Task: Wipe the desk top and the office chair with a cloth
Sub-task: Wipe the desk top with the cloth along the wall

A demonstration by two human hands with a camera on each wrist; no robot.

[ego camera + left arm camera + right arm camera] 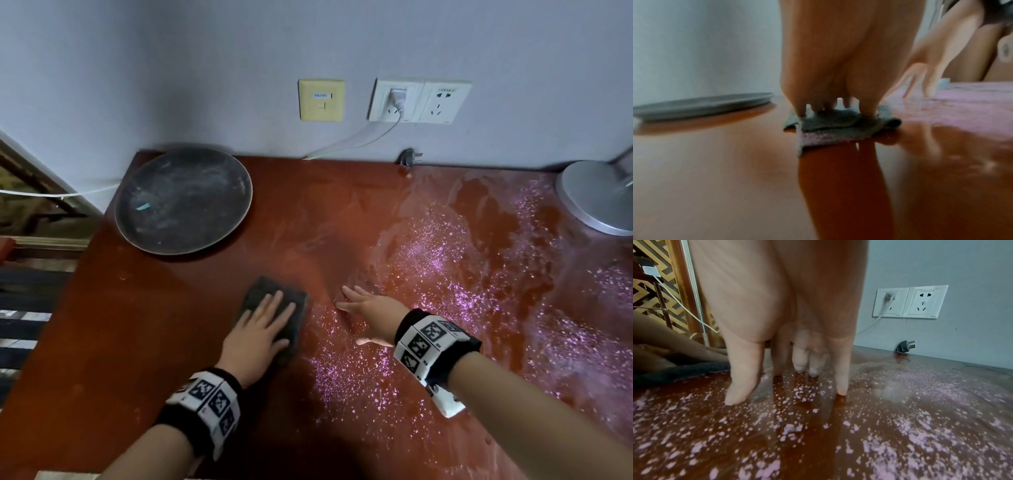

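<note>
A folded dark grey cloth (262, 291) (838, 128) lies on the red-brown desk top (137, 325), near its front middle. My left hand (263, 322) (828, 97) presses flat on the cloth with straight fingers. My right hand (366, 310) (797, 366) rests just right of the cloth, fingers spread and straight, fingertips touching the desk and holding nothing. Pink-white speckles (445, 274) (838, 434) cover the right half of the desk; the left half looks smooth. An edge of the cloth (684, 371) shows in the right wrist view. No office chair is in view.
A dusty dark round plate (183, 200) (702, 105) sits at the desk's back left. A silver lamp base (596, 198) stands at the back right. Wall sockets (419, 101) carry a white cable, and a loose black plug (409, 157) (905, 346) lies by the wall.
</note>
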